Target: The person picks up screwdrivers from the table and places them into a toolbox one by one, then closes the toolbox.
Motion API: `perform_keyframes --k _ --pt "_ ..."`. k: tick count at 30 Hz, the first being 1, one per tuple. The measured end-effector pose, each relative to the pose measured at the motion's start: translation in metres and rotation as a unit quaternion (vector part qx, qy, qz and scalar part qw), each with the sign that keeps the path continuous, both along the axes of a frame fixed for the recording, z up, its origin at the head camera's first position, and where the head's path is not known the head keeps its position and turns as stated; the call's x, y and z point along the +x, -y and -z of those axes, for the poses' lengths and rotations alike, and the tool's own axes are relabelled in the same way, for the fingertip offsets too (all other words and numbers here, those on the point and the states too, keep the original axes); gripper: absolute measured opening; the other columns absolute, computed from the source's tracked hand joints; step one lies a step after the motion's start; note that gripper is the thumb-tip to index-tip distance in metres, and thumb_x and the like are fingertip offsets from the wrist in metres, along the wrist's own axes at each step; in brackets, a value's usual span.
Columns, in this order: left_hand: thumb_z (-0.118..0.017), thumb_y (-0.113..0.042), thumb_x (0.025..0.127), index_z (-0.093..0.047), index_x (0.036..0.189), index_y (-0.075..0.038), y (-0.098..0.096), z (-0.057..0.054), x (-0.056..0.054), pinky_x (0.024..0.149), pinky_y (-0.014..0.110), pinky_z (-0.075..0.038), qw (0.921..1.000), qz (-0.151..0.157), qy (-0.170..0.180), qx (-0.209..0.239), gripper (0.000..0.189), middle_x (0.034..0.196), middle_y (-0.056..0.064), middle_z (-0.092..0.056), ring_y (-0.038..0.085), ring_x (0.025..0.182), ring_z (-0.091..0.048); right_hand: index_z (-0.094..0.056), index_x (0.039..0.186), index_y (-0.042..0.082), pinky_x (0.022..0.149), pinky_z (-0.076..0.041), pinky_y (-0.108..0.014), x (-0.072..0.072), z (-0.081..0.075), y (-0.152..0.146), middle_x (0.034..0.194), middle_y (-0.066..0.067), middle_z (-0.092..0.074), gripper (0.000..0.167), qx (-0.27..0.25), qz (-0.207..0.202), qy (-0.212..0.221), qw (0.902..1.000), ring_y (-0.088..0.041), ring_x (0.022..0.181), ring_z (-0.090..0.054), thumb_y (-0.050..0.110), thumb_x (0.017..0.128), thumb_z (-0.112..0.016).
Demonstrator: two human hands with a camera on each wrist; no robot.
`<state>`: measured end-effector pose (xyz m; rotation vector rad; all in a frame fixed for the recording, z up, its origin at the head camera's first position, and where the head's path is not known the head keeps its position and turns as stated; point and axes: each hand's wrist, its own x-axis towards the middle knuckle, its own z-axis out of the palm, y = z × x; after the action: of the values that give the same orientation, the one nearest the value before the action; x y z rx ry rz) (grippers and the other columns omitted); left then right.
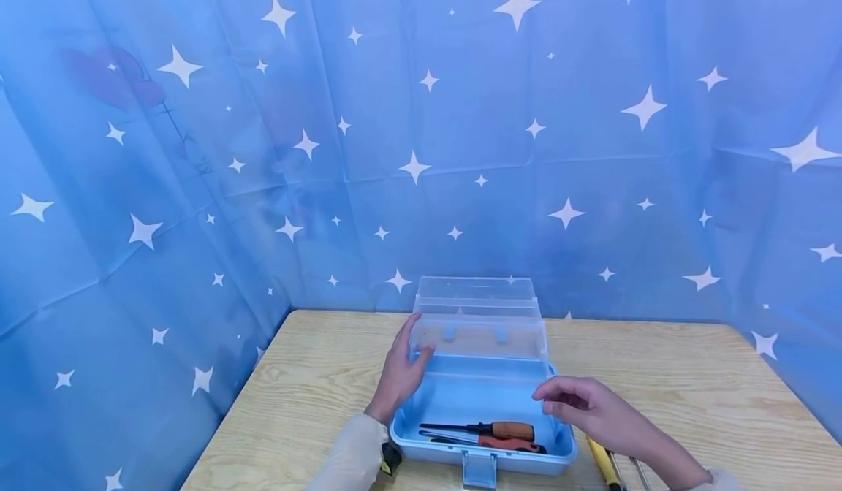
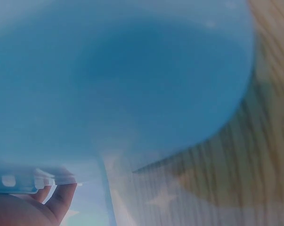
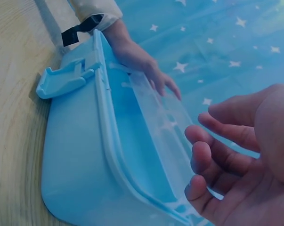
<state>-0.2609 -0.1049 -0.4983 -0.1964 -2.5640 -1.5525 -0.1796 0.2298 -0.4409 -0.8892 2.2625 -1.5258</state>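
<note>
A light blue toolbox (image 1: 483,464) stands on the table with its clear lid (image 1: 479,336) tipped back. My left hand (image 1: 400,374) holds the lid's left edge, thumb toward the front and fingers reaching behind. In the left wrist view, its fingers (image 2: 61,200) show beside the lid, low in the picture. Above the toolbox's right end is my right hand (image 1: 588,408), fingers loosely bent and nothing in them. Inside the toolbox lie a screwdriver with a wooden-looking handle (image 1: 513,430) and a screwdriver with a red and black handle (image 1: 506,444). The front latch (image 1: 479,470) hangs unfastened.
To the right of the toolbox, partly under the right forearm, lies a tool with a yellow handle (image 1: 601,462) beside metal rods. A black and yellow object (image 1: 390,459) sits by the left wrist. Behind the wooden table (image 1: 316,374) hangs a blue star-patterned curtain (image 1: 473,126).
</note>
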Motion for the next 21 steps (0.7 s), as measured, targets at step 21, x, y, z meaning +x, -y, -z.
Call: perform_keyframes --k 21 --pt "-0.054 -0.048 0.099 -0.027 0.152 -0.048 0.0 0.001 -0.002 0.11 0.065 -0.034 1.0 0.001 0.009 0.0 0.059 0.158 0.0 -0.038 0.033 0.143 -0.039 -0.059 0.127 -0.002 0.07 -0.055 -0.026 0.005 -0.005 -0.049 0.109 0.009 -0.067 0.029 0.035 0.095 0.003 0.9949 -0.01 0.087 -0.062 0.014 0.106 -0.047"
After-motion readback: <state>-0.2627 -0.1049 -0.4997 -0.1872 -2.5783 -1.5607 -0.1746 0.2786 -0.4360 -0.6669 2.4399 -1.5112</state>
